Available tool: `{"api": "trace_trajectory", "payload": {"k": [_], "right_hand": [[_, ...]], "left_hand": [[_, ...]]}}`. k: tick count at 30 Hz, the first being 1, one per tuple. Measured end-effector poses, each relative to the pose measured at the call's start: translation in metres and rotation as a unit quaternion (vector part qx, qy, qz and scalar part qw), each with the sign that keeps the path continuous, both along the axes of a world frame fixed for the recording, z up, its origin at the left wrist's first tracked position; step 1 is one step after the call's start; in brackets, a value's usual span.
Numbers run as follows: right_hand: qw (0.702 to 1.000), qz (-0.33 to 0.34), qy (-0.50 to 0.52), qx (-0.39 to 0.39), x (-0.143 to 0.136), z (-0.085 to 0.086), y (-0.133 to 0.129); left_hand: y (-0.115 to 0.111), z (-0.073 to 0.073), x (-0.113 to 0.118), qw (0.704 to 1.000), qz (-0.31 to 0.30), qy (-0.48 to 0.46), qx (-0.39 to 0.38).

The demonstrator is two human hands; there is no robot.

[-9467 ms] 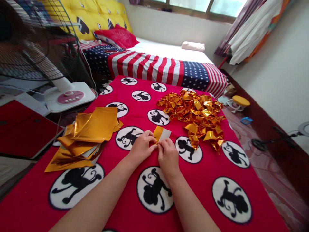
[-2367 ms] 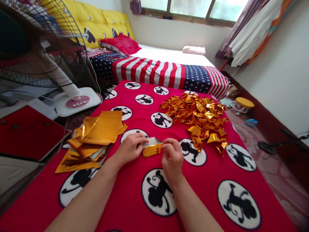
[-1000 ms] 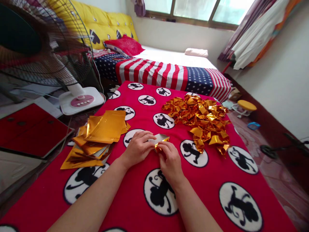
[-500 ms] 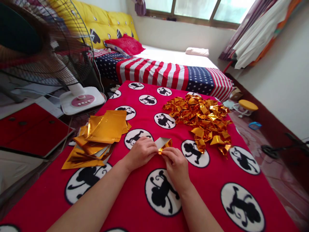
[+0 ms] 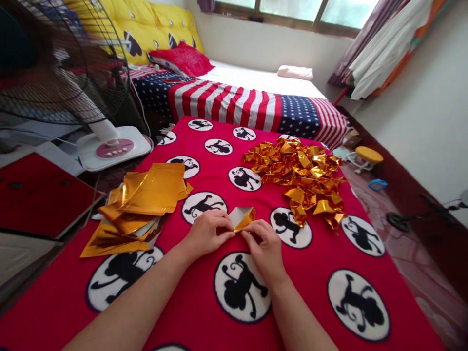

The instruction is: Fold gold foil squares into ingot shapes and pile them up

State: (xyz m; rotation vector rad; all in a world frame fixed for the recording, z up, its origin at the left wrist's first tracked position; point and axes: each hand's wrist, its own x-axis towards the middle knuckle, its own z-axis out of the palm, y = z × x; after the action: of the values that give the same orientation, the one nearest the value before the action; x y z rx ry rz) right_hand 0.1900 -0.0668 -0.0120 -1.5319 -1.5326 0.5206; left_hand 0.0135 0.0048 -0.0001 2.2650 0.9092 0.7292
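Note:
Between my hands is a small sheet of gold foil paper point(image 5: 243, 218), partly folded, its pale grey inner side facing up and a gold edge turned over. My left hand point(image 5: 211, 230) pinches its left near edge between thumb and fingers. On the right, my right hand point(image 5: 263, 243) pinches the near edge close to the other thumb. To the left lies a stack of flat gold foil sheets point(image 5: 153, 190), loosely fanned. A heap of folded gold foil pieces point(image 5: 300, 168) covers the far right of the red cloth point(image 5: 292, 292) with monkey prints.
A standing fan point(image 5: 113, 146) is beyond the cloth at the left, beside a red-topped cabinet point(image 5: 44, 195). Behind stands a bed with a stars-and-stripes cover point(image 5: 234, 102). At the right, a yellow stool point(image 5: 369, 154) is on the floor.
More of the gold folded edge now shows between my hands, and the fingers have shifted along the near edge. The whole view has moved slightly; the stack and heap lie as before.

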Motion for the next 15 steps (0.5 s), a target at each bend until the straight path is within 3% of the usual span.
{"api": "trace_trajectory", "payload": {"k": [15], "right_hand": [[0.992, -0.052, -0.104, -0.040, -0.0056, 0.0014, 0.0067]], "left_hand": [[-0.0030, -0.0018, 0.0076, 0.999, 0.048, 0.014, 0.003]]}}
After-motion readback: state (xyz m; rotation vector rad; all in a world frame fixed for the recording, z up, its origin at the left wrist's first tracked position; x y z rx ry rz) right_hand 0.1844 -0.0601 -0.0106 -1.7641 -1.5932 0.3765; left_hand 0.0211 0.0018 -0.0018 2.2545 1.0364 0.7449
